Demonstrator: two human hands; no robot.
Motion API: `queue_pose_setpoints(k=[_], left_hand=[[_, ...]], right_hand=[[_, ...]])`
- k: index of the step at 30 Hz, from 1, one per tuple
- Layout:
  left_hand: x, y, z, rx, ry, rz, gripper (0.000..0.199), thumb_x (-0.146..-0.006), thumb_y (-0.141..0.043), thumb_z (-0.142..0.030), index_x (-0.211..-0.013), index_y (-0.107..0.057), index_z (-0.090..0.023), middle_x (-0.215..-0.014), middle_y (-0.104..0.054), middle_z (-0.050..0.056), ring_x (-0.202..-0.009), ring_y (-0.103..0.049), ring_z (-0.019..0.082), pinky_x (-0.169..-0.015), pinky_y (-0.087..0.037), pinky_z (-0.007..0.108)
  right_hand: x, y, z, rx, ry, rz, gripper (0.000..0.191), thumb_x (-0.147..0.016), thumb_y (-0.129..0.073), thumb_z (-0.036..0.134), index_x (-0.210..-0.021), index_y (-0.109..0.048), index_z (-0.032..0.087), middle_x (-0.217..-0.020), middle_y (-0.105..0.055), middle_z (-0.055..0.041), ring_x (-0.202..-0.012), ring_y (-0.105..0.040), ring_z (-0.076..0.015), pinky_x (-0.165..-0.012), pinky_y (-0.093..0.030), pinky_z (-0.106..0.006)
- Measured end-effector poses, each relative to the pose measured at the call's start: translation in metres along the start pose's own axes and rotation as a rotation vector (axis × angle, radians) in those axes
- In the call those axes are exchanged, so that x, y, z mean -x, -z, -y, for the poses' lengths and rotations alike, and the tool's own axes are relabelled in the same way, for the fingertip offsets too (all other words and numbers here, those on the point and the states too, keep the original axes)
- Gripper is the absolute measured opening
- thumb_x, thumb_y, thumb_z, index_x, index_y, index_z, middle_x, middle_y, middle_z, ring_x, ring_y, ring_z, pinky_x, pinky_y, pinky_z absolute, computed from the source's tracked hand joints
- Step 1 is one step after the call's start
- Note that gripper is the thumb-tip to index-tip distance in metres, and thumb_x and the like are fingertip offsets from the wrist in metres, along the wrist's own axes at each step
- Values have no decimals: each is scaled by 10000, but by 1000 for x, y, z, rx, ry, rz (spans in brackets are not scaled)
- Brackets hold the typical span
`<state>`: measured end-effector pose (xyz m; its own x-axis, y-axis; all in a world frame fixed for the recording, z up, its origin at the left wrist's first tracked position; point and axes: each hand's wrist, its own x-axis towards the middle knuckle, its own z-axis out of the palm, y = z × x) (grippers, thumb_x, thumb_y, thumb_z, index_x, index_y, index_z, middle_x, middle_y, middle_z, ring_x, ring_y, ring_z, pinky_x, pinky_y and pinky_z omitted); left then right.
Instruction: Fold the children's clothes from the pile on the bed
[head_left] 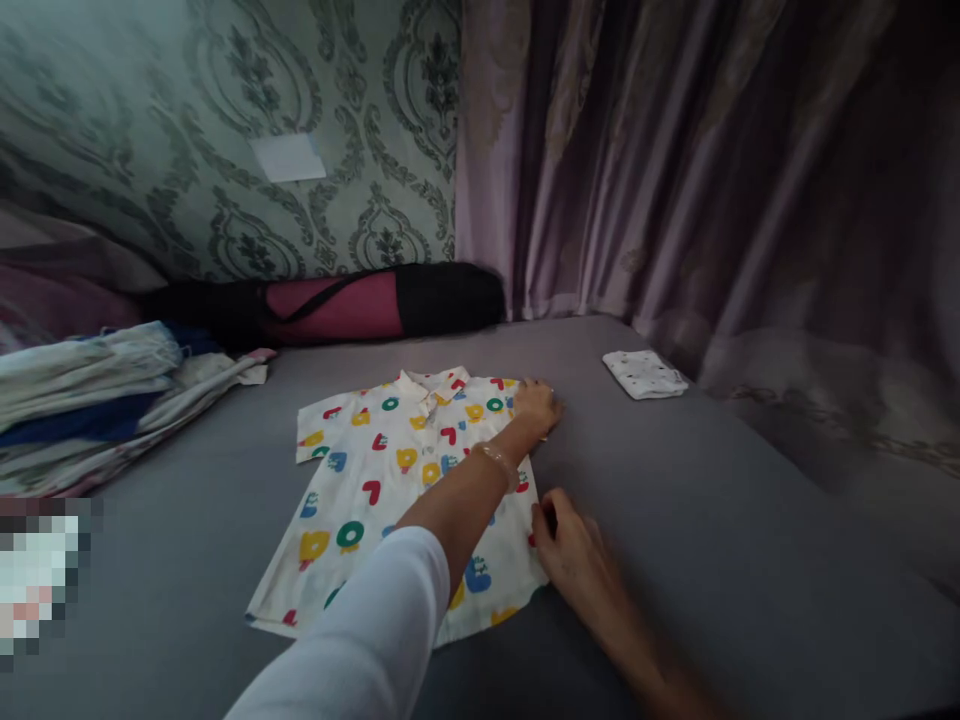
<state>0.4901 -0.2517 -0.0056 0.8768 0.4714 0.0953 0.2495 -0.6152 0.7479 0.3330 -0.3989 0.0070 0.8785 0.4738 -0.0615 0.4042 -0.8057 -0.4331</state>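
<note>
A small white shirt [375, 510] with coloured letter prints lies spread flat on the grey sheet, collar away from me. My left hand [536, 405], with a clear bangle [498, 466] at the wrist, reaches across the shirt to its right sleeve. The fingers are bent over that sleeve, and what they grip is hidden. Lower down, my right hand [566, 545] is at the shirt's right side edge, thumb and fingers pinched on the fabric. The right forearm is blurred.
A folded white cloth [645, 374] lies at the right back. Piled clothes [97, 400] are on the left. A black and maroon bag [337, 307] rests along the patterned wall [360, 130], beside purple curtains [630, 150].
</note>
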Motion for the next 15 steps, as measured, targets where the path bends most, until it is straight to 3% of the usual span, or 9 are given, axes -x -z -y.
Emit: queue_pose_setpoints(k=[5,10,12,15], left_hand=[[-4,0,2,68,53,-2,88,-735,-714,-204,-734,-634,-167,-1026,-675,163,-1143,-576,341,-957,-475,397],[-23,22,12,190,143,44,129,-756,-696,-190,-653,-622,-170,-801,-680,115,-1054,-624,321,-872,-499,377],[-31,40,21,272,180,77,125,-812,-669,-234,-721,-655,-148,-782,-672,96,-988,-648,296,-826,-518,373],[-35,74,38,431,196,109,273,-913,-601,-332,-1080,-645,-121,-1074,-653,99,-997,-633,254,-837,-541,408]], right_hand=[[3,-1,4,-33,30,22,235,-961,-385,325,-1091,-549,218,-832,-730,-57,-754,-698,-228,-581,-388,-277],[8,-2,6,-20,49,46,367,-930,-424,320,-1280,-481,226,-960,-744,-75,-810,-720,-247,-623,-459,-298],[11,-3,6,-12,89,24,413,-924,-421,301,-1327,-463,222,-978,-744,-82,-810,-722,-241,-641,-480,-301],[17,-7,7,-18,151,8,447,-917,-416,271,-1356,-465,205,-1022,-736,-102,-840,-722,-235,-672,-509,-302]])
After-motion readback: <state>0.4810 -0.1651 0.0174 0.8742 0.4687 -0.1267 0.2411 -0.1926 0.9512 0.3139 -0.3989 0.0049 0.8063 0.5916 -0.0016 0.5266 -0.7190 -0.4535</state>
